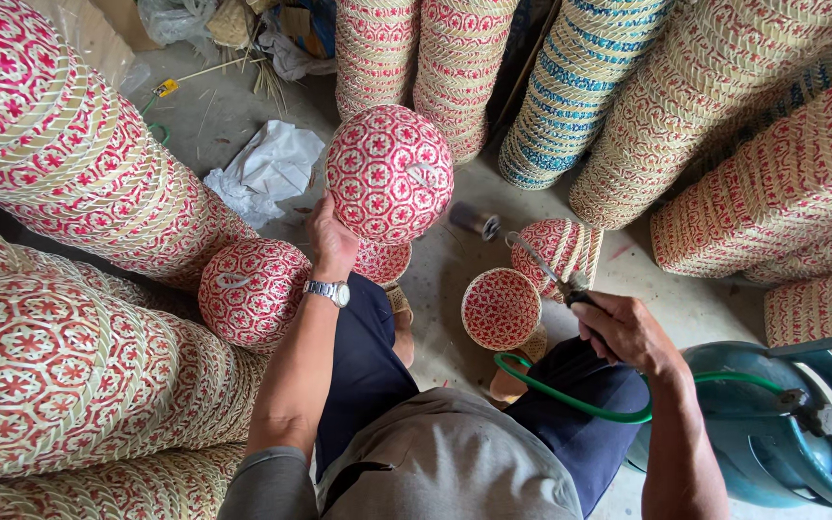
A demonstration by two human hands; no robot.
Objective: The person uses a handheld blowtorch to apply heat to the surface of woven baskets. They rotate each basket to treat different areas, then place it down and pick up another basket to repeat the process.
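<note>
My left hand [331, 237], with a metal watch on the wrist, holds up a round red-and-cream woven basket [389, 173], its domed patterned side facing me. My right hand [626, 330] grips the handle of a gas torch [507, 238] whose metal nozzle points toward the raised basket. A green hose [570, 400] runs from the torch to a teal gas cylinder [772, 433] at my right. Between my knees an open woven basket [501, 308] lies on the floor, next to a short stack of similar ones [560, 248].
Tall stacks of red woven baskets [60, 173] lean at left and lower left. More stacks, red [782, 183] and blue-striped [570, 87], stand at the back and right. One round basket [252, 289] rests by my left knee. Crumpled white paper [267, 169] lies on the concrete floor.
</note>
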